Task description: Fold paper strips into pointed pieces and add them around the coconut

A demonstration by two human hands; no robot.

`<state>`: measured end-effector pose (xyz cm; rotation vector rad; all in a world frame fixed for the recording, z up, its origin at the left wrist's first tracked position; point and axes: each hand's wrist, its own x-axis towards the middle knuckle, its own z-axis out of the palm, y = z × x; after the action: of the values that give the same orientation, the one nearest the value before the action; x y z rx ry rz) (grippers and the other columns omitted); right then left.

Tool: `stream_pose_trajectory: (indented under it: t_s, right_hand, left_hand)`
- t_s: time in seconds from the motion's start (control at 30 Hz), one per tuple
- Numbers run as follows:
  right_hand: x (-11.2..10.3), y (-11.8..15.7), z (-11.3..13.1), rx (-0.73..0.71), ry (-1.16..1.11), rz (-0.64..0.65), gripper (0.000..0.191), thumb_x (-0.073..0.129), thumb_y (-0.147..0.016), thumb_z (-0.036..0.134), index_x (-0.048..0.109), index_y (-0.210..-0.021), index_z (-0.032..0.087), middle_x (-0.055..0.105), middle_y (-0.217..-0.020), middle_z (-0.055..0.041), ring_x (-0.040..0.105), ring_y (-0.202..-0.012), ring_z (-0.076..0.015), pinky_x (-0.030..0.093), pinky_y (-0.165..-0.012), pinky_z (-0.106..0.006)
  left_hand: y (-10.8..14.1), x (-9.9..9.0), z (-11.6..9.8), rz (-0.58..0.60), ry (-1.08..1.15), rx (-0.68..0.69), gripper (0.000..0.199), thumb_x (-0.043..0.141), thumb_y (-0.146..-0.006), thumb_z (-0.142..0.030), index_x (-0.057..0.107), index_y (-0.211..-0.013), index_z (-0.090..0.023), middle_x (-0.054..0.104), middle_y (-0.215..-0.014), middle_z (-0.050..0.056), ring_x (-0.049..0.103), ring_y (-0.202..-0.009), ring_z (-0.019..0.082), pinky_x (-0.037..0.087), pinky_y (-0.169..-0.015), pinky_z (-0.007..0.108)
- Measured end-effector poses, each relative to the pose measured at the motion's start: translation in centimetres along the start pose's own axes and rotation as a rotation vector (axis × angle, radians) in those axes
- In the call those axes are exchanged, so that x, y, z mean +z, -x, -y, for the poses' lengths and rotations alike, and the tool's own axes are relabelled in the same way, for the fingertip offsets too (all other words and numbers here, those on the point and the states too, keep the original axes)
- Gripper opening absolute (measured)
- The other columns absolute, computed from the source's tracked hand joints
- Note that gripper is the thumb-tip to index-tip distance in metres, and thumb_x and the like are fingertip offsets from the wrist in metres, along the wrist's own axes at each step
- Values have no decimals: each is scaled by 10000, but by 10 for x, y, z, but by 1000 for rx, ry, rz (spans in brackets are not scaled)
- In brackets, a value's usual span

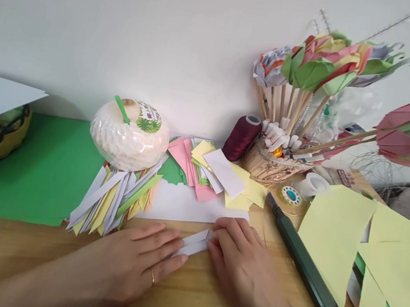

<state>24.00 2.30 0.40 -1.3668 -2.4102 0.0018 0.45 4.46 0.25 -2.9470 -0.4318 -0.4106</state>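
Observation:
A small folded white paper strip [194,242] lies on the wooden table between my two hands, its long edges creased. My left hand [144,259], with a gold ring on one finger, has its fingers and thumb closed on the strip's left end, pressing it to the table. At the other end, my right hand [237,252] pinches the strip with thumb and bent fingers. Just beyond my left hand stands a bundle of folded paper strips [113,198] in white, yellow and green. Loose paper rectangles [221,172] in pink, yellow and white lie farther back.
A wrapped coconut [129,135] with a green straw stands on green paper [47,168]. A dark utility knife [307,267] lies right of my right hand, beside yellow paper sheets [336,240]. Behind are a maroon thread spool [242,138] and a basket [270,162] of paper flowers [324,63].

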Motion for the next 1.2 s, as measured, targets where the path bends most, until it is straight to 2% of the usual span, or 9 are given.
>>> stream_pose_trajectory:
  t_s: [0.23, 0.5, 0.6, 0.8, 0.9, 1.0, 1.07, 1.2]
  right_hand:
    - [-2, -2, -5, 36, -96, 52, 187, 426, -904, 124, 551, -771, 168, 568, -851, -80, 533, -786, -198, 496, -685, -355]
    - [-5, -4, -6, 82, -93, 111, 129, 455, -873, 124, 512, -776, 187, 563, -846, -60, 510, -756, -191, 461, -671, -343]
    - [-7, -7, -9, 96, -165, 155, 95, 498, -855, 115, 503, -798, 190, 567, -856, -46, 508, -758, -186, 441, -680, -338]
    - [-9, -10, -16, 90, -277, 205, 155, 488, -853, 64, 529, -778, 193, 575, -879, -46, 517, -796, -181, 415, -715, -333]
    - [-9, -7, -16, 9, -291, 106, 178, 445, -894, 88, 561, -804, 189, 585, -876, -49, 517, -810, -176, 407, -742, -339]
    - [-9, -3, -8, -232, -253, 23, 231, 378, -948, 125, 604, -961, 172, 612, -881, -58, 519, -811, -180, 406, -752, -346]
    - [-9, -1, 0, -353, -242, 56, 275, 336, -975, 150, 604, -1039, 145, 622, -854, -57, 525, -794, -183, 419, -731, -332]
    - [-8, 0, 10, -370, -211, 98, 364, 257, -997, 157, 615, -1048, 116, 640, -856, -71, 552, -789, -186, 452, -743, -331]
  left_hand:
    - [2, -2, 5, 53, 21, 23, 343, 334, -987, -173, 517, -1270, -113, 592, -1262, 55, 483, -1202, 185, 313, -1056, 347]
    - [2, -2, 3, 62, 10, 5, 308, 381, -980, -230, 583, -1197, -147, 586, -1274, 39, 459, -1226, 201, 257, -1078, 347]
    - [2, -2, 4, 58, 34, -10, 296, 376, -984, -224, 581, -1190, -161, 587, -1274, 26, 435, -1245, 191, 206, -1101, 352]
    - [11, 4, 14, 109, 154, -34, 286, 402, -974, -194, 546, -1218, -233, 516, -1354, -45, 339, -1322, 198, 112, -1133, 384]
    - [12, 2, 20, 127, 216, -20, 289, 432, -964, -230, 538, -1231, -261, 513, -1357, -56, 341, -1328, 207, 153, -1126, 377]
    - [10, -3, 21, 209, 260, -13, 335, 454, -954, -239, 494, -1283, -289, 511, -1359, -43, 343, -1336, 214, 218, -1113, 393]
    - [8, -6, 20, 256, 270, -28, 348, 434, -963, -230, 472, -1304, -287, 498, -1372, -38, 318, -1352, 226, 226, -1114, 420]
    - [7, -5, 17, 211, 258, -82, 314, 349, -1000, -244, 493, -1279, -263, 500, -1368, -40, 319, -1348, 228, 220, -1118, 450]
